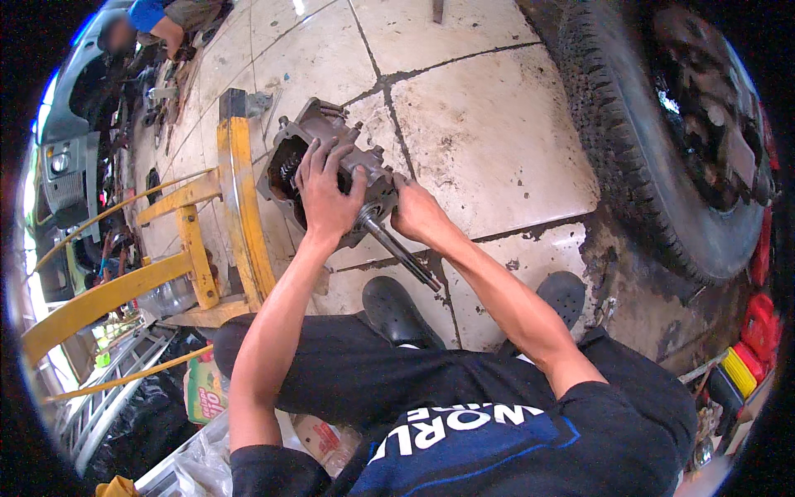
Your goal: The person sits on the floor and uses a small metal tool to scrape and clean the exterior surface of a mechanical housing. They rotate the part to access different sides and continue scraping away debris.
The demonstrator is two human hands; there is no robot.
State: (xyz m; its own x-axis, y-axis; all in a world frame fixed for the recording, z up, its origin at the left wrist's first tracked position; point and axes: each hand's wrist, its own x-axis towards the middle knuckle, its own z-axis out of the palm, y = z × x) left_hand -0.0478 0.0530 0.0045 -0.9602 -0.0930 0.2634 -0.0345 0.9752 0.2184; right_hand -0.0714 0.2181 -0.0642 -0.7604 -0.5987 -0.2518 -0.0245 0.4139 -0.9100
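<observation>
A grey metal gearbox housing (329, 132) stands on the tiles in front of me, dark and greasy, with a large opening on its left side where gear teeth show. From its near side a long splined shaft (403, 255) sticks out toward my feet. My left hand (328, 186) lies over the top of the casing, its fingers spread near the opening and its thumb stretched to the right. At the casing's right edge, my right hand (418, 211) has its fingers curled inward against the metal. Whatever those fingers pinch is hidden.
A yellow steel frame (244, 199) stands close on the left. To the right is a big tyre (629, 157). My dark clogs (397, 311) flank the shaft's end. A person in blue (153, 16) crouches at the far left, near a vehicle front (66, 174). Red cases (758, 331) lie right.
</observation>
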